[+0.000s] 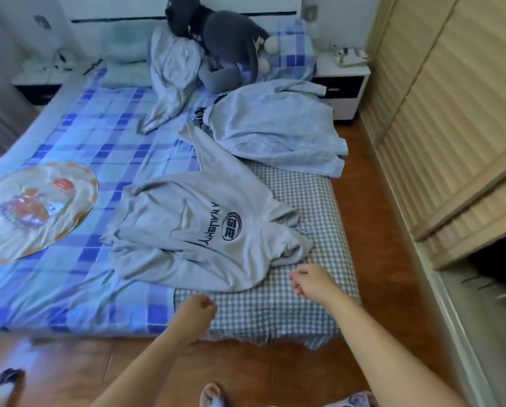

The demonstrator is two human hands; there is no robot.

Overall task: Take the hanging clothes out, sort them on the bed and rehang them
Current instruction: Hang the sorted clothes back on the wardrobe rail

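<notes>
Nearest, the left hand is curled and holds nothing; the right hand hangs loosely, also empty. Beyond them a grey hoodie lies on the bed, a second grey garment farther back. Rehanging seemingly remains.
</notes>
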